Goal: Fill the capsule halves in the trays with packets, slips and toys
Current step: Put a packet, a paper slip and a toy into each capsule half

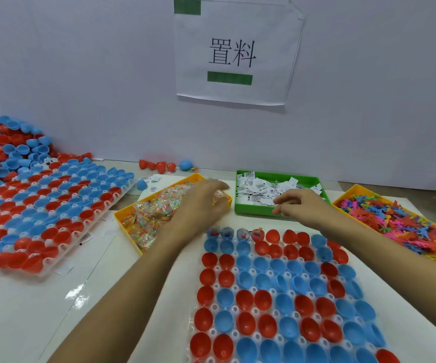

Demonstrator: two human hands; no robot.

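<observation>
Now restocking: packets and slips for the capsule halves (277,292).
My left hand (201,203) curls over packets (156,213), grip unclear; right hand (300,204) pinches slips (264,191). Next, I'd judge, drop them below.

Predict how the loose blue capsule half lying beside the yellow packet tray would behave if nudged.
The loose blue plastic capsule half looks thin and hollow, so it is probably very light. Its rounded shell lies on the smooth white table outside any socket, so it would likely rock, roll or skid toward the yellow plastic packet tray.
</observation>
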